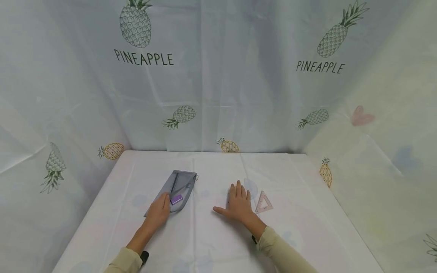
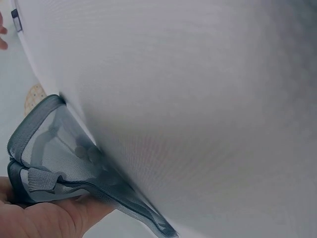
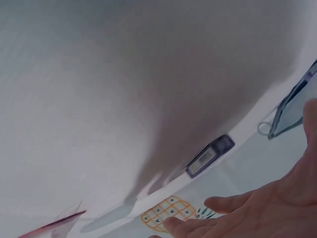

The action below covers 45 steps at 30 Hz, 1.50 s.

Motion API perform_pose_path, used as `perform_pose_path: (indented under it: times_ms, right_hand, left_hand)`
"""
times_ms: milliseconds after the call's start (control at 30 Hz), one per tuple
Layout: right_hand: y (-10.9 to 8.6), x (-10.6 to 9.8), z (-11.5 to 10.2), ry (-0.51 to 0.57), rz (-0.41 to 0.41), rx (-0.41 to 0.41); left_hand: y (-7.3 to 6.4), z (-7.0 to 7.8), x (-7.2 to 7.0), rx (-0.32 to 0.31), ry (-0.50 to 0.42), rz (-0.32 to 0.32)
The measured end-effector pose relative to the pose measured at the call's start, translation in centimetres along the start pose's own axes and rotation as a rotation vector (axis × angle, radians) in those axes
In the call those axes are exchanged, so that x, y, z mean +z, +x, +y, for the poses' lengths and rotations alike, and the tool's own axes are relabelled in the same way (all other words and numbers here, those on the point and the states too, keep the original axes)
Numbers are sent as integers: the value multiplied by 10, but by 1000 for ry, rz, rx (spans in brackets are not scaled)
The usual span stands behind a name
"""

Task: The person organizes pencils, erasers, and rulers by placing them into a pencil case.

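R-wrist cam shows small case (image 3: 210, 155) on table (image 3: 74, 124), mostly hidden by R grip (image 1: 239, 204), fingers apart, in head view; L grip (image 1: 158, 209) clamped on pouch's (image 1: 179, 189) near end.

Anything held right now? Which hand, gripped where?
The left hand holds the grey mesh pouch by its near end, the end closest to the person. The right hand, fingers spread, holds nothing.

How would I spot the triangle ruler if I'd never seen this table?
On the white table, find the person's right hand, fingers spread. The triangle ruler lies just to its right. It is pale pink with a three-sided hole in the middle, unlike the grey pouch farther left.
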State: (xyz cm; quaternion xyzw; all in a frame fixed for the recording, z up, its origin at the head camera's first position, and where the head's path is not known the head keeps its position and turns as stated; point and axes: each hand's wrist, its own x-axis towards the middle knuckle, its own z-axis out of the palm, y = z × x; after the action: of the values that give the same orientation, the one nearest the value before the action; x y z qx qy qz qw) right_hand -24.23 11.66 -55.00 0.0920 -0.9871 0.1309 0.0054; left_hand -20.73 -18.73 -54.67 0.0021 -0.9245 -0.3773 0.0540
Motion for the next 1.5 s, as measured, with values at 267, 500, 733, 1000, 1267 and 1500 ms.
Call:
perform_pose_path:
  times_ms: [267, 500, 733, 1000, 1267, 1500]
  right_hand:
    - [5, -12, 16, -48, 2, -15]
    - [8, -13, 21, -82, -21, -16]
    - [11, -12, 20, -75, 18, -31]
    - [12, -11, 15, -50, 14, -73]
    - [21, -12, 0, 25, -6, -111]
    - [31, -13, -21, 88, -53, -126]
  left_hand:
    - [1, -1, 0, -9, 5, -1]
    - [0, -1, 0, -13, -3, -8]
    - [-1, -2, 1, -18, -1, -5]
    - [0, -1, 1, -6, -5, -3]
    - [0, -2, 0, 0, -5, 5]
    - [3, -3, 3, 4, -25, 1]
